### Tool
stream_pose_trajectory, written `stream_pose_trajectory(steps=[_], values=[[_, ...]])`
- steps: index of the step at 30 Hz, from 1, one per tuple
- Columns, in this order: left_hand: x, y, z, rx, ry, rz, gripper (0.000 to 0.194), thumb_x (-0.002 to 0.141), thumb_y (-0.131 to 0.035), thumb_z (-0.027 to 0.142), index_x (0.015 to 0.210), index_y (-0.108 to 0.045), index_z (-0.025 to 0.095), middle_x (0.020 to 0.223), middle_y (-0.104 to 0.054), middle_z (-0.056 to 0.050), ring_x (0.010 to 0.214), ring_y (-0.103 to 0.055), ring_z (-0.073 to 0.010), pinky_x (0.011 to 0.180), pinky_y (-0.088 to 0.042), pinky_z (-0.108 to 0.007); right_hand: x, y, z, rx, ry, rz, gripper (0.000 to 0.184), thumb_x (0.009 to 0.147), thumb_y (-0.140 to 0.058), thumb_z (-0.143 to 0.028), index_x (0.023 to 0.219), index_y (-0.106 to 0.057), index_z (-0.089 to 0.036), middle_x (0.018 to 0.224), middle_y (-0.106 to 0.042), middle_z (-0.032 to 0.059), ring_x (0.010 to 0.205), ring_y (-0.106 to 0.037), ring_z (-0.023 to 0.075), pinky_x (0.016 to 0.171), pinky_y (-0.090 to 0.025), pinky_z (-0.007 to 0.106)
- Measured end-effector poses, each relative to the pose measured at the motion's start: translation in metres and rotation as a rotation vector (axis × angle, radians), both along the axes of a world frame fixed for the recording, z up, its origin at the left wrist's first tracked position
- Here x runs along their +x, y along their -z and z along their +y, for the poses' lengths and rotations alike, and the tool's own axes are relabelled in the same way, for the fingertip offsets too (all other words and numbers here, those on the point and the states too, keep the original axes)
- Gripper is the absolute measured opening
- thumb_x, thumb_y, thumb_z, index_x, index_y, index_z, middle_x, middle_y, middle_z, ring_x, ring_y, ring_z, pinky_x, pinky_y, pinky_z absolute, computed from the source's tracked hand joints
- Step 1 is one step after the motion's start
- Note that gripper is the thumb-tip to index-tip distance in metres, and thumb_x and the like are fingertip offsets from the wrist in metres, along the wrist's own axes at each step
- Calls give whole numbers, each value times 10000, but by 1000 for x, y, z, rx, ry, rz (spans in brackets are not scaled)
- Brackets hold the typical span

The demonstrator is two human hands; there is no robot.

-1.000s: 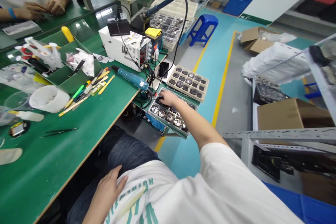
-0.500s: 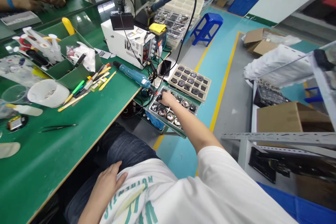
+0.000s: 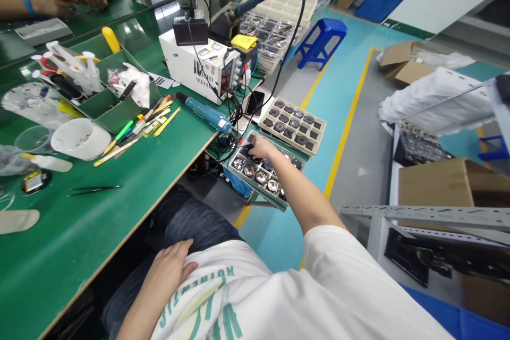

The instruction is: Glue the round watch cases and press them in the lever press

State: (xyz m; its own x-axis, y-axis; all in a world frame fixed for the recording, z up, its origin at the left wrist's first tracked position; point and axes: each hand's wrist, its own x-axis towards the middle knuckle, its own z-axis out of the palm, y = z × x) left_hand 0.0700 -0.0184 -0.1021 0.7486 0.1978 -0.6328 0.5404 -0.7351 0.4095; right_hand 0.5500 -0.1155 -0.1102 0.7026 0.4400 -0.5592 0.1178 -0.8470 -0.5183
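Two hands, well apart: the left hand (image 3: 171, 265) lies open on a white T-shirt (image 3: 255, 297) at the lap, holding nothing. The right hand (image 3: 258, 147), fingers curled, reaches down into a green-rimmed tray of round metallic parts (image 3: 265, 199); whether it grips one is hidden. Just beyond sits a beige tray of dark round parts (image 3: 273, 111). A blue electric screwdriver (image 3: 203, 114) lies near the right edge of the green counter (image 3: 79, 239).

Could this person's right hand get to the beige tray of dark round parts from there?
Probably yes: the right hand is over the green-edged tray of round metal parts, and the beige tray lies just beyond it, nothing visible between.
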Motion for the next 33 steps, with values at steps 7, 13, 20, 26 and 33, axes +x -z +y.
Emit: stream_pose_trajectory(steps=[7, 13, 20, 26, 33], values=[[31, -41, 4, -38, -131, -279, 413, 1079, -436, 412, 1262, -758, 229, 1186, -807, -90, 1128, -756, -255, 1073, -570, -410, -50, -30, -48, 437, -51, 532, 627, 680, -1042, -398, 1164, -698, -196, 787, -746, -6, 673, -773, 196, 617, -649, 282], [85, -70, 3, -54, -303, -988, 188, 1083, -588, 338, 1123, -689, 185, 1144, -762, -110, 1049, -755, -194, 953, -624, -318, -137, -53, -37, 645, -209, 804, 705, 707, -1009, -496, 1257, -687, -194, 936, -796, 29, 662, -758, 145, 571, -597, 211], [96, -86, 21, 21, 55, -1116, 124, 1042, -703, 290, 1013, -613, 209, 1208, -759, -136, 1097, -774, -224, 954, -661, -355, -171, -81, -17, 734, -397, 987, 599, 835, -954, -419, 1299, -666, -173, 945, -766, 11, 658, -722, 101, 602, -612, 206], [91, -85, 25, -8, 23, -1163, 147, 1028, -715, 248, 959, -590, 212, 1107, -752, -99, 994, -774, -189, 890, -650, -294, -176, -88, -13, 738, -432, 1007, 574, 855, -938, -422, 1274, -646, -159, 874, -757, -12, 611, -713, 93, 572, -603, 195], [91, -85, 26, -39, 45, -1166, 180, 1020, -723, 219, 912, -580, 205, 1022, -742, -78, 910, -755, -169, 824, -625, -264, -179, -90, -14, 707, -420, 1016, 601, 833, -951, -444, 1262, -652, -148, 888, -765, -7, 630, -726, 96, 588, -615, 195]])
